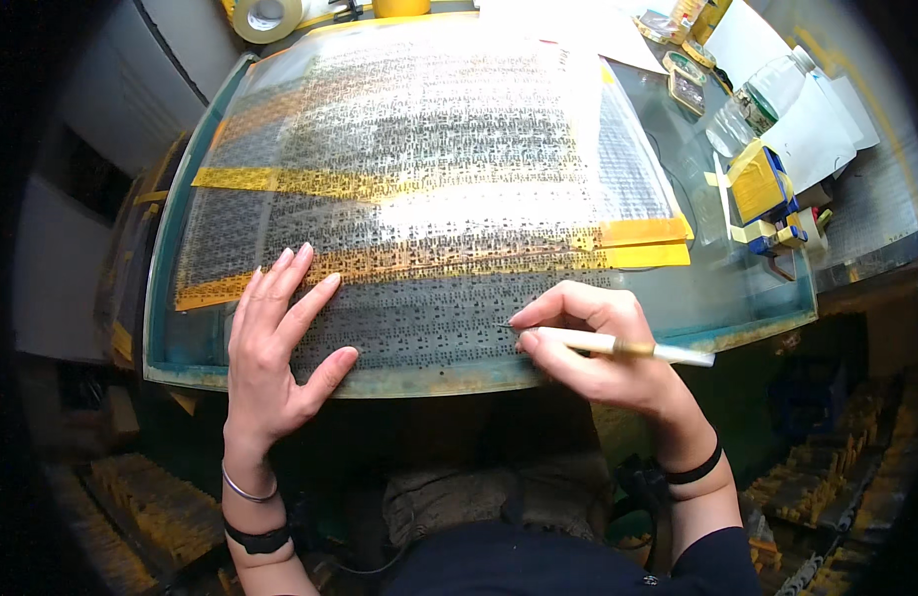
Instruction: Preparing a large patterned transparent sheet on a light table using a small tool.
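Observation:
My left hand (280,343) lies with fingers spread on the left part of a see-through film sheet (419,313) covered in rows of tiny black marks. In my right hand (603,343) is a slim pen-like tool (668,352) with a white handle and a brownish band. I pinch it near its dark tip, which is at the sheet's lower right area. Whether the tip is a nib, bristles or a blade is too small to tell. Orange and yellow strips (648,255) cross the layered sheets under and beyond my hands.
The sheets lie on a glass-topped table (717,288) with a pale frame. To the right are a yellow-and-blue block (762,184), a clear plastic bottle (762,104) and white papers (827,129). A tape roll (265,17) sits at the far left. Bright glare covers the middle sheets.

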Motion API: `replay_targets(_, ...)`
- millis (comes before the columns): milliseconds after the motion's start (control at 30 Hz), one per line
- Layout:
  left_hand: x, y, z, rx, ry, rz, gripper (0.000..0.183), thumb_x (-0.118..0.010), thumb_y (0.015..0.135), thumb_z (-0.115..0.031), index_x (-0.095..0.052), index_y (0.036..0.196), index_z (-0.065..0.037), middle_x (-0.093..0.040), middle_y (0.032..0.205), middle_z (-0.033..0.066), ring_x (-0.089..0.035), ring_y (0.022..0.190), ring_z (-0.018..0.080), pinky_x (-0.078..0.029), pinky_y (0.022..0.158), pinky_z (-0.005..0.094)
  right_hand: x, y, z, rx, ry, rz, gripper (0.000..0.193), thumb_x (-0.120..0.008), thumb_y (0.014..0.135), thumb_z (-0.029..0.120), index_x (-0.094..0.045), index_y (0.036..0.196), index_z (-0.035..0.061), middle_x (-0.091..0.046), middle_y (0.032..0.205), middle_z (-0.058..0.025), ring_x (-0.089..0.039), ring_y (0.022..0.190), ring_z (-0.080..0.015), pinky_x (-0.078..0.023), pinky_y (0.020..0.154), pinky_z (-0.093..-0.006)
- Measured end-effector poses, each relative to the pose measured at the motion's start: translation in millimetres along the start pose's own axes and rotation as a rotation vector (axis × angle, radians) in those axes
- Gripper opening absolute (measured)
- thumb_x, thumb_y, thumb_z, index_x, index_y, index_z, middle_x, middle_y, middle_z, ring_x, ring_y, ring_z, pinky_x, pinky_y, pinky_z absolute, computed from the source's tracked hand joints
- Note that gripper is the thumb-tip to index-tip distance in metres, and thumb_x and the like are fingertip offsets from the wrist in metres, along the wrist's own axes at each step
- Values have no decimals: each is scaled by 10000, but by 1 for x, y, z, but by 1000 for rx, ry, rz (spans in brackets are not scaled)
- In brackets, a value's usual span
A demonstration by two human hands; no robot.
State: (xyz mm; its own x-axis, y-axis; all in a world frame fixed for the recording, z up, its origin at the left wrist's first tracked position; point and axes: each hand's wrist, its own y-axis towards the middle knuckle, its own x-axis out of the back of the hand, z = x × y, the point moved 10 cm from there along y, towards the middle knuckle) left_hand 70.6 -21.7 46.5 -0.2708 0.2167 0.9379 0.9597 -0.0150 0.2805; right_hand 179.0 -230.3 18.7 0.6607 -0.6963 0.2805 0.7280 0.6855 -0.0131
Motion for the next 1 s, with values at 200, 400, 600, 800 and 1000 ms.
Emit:
replay_targets(200,0,0,1,0,8,-5,571,-618,829,-405,-579,1268,-42,-457,1418,188,-398,1336,374,-250,1122,499,-3,3,6,84,-37,24,95,-655,801,53,-676,866,-12,-665,719,-69,-620,647,-80,-492,588,-232)
replay_targets(400,-1,0,1,4,1,-5,573,-625,826,-407,-582,1270,-49,-461,1416,185,-401,1334,372,-251,1122,501,-5,1,9,179,-81,68,94,-658,779,47,-683,859,4,-670,745,-82,-645,667,-124,-505,614,-251)
replay_targets(600,-1,0,2,4,6,-4,580,-629,824,-416,-580,1274,-54,-460,1417,183,-400,1335,370,-251,1122,502,-5,2,11,204,-82,29,92,-651,775,38,-681,855,5,-666,741,-79,-642,664,-122,-503,608,-252)
replay_targets(800,0,1,0,4,9,-3,580,-629,825,-415,-579,1277,-54,-460,1418,183,-401,1335,369,-249,1123,501,-5,2,8,161,-46,25,88,-644,780,38,-680,853,4,-665,740,-83,-643,664,-126,-503,608,-256)
replay_targets(1000,0,0,1,4,5,-6,577,-626,826,-411,-579,1276,-53,-462,1414,185,-401,1334,369,-248,1122,501,-5,2,11,199,-79,13,87,-645,782,47,-679,852,8,-666,748,-92,-649,665,-144,-506,612,-263)
